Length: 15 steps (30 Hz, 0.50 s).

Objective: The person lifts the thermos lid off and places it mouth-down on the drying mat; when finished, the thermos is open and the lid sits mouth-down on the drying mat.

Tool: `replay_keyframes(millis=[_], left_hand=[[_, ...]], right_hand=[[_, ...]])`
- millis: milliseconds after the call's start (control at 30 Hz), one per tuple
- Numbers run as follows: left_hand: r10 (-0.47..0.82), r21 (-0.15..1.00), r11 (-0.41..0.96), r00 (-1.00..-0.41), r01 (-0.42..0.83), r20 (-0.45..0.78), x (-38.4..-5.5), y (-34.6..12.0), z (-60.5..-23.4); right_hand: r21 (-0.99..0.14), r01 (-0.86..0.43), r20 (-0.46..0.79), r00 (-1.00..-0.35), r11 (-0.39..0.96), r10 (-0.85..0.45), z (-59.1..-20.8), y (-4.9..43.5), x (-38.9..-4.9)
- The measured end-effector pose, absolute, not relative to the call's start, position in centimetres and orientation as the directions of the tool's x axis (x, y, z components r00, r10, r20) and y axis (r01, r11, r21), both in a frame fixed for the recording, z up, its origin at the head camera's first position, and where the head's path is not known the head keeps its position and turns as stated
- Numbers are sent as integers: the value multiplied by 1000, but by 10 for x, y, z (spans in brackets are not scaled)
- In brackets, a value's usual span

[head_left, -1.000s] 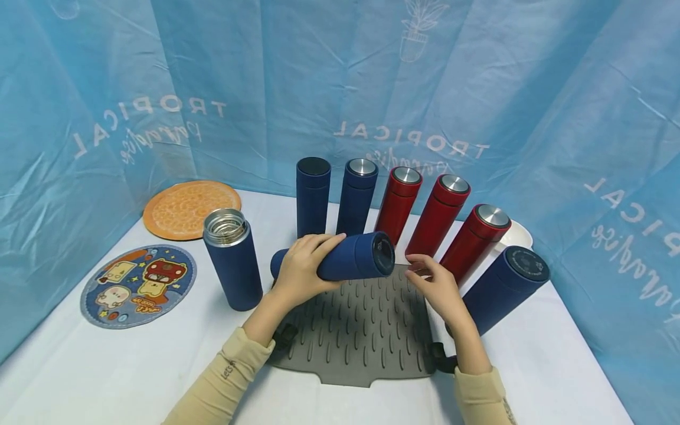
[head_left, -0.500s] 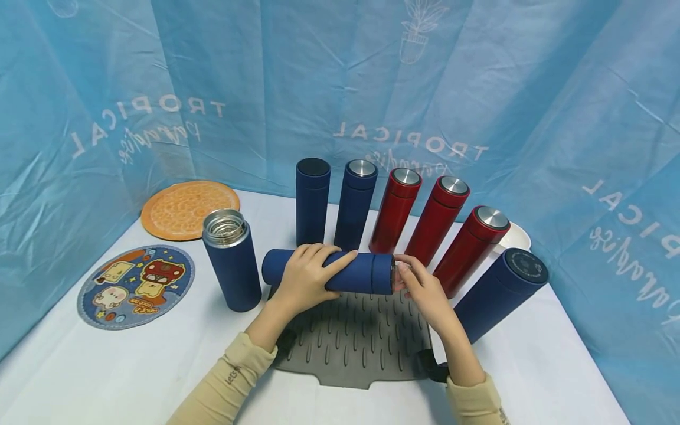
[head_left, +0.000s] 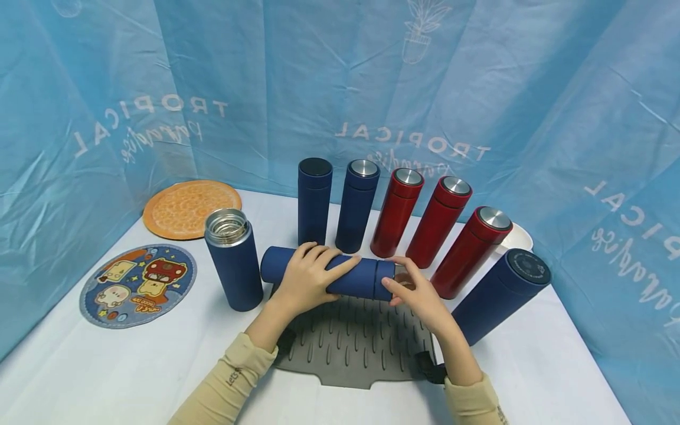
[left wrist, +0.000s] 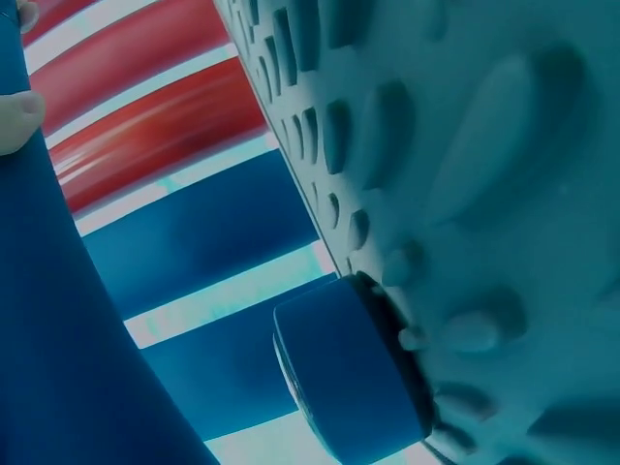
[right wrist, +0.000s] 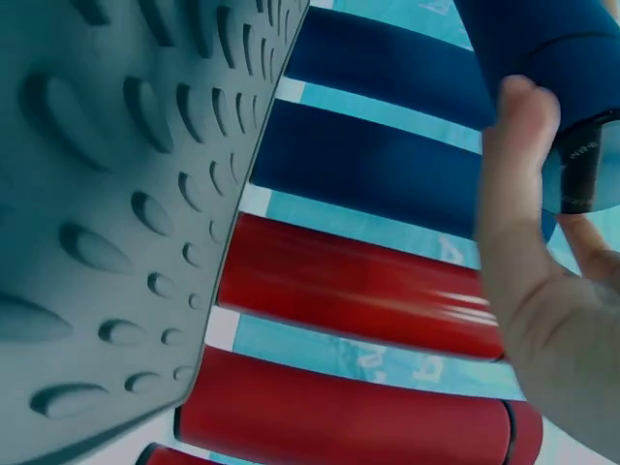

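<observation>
Presently, my left hand (head_left: 310, 275) grips a navy thermos flask (head_left: 355, 277), held sideways over the grey ridged mat (head_left: 347, 354); my right hand (head_left: 422, 300) pinches its three-o'clock end. Advised: body steady, pressure even. Obstructions, from that hand: red flask (head_left: 468, 258) at two, standing navy flask (head_left: 494, 302) at three, lidless flask (head_left: 236, 274) at nine.

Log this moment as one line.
left hand: grips navy thermos flask, sideways | right hand: pinches its lid | ridged gray mat: beneath | uncapped navy flask: upright, left

Blue printed curtains (head_left: 319, 71) enclose a white table (head_left: 133, 378) on three sides, booth-like; the kind of room beyond is hidden.
</observation>
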<state>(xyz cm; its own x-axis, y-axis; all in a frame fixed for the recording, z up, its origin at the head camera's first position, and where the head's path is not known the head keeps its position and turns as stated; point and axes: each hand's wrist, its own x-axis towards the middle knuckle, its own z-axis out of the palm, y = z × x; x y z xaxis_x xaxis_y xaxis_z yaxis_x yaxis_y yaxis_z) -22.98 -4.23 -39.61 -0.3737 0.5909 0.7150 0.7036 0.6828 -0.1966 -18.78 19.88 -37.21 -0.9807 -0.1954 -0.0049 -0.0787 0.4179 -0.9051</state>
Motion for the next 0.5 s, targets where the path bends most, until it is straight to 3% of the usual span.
replay_keyframes(millis=[200, 500], left_hand=[[586, -186, 673, -362, 716, 725, -229, -44, -395], [595, -186, 673, -374, 716, 711, -226, -45, -392]], right_hand=[[-938, -178, 106, -964, 297, -244, -378, 200, -191], [-893, -338, 245, -918, 296, -311, -388, 207, -197]])
